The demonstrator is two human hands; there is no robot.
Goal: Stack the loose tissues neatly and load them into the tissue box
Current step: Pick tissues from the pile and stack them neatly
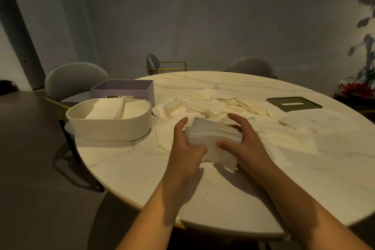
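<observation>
Head camera looks down on a round marble table (142,172) with the stack of tissues (213,134) sitting near its middle, squeezed between both hands. The left hand (186,144) curls round the stack's left edge and the right hand (241,140) round its right, thumbs on the near face.

From where I stand, the risk is in the stack itself. Its lower sheets sag out past the thumbs toward the near side, so a lift with only side pressure could let the bottom layers slide free and fan out. Squeezing harder would likely bow the pile and crumple the edges.

The cream tissue box (109,128) stands well off to the left and already holds two folded piles, so a thick load may jam against them or sit crooked. Loose tissues (213,105) lie just beyond the hands and could get dragged along.
</observation>
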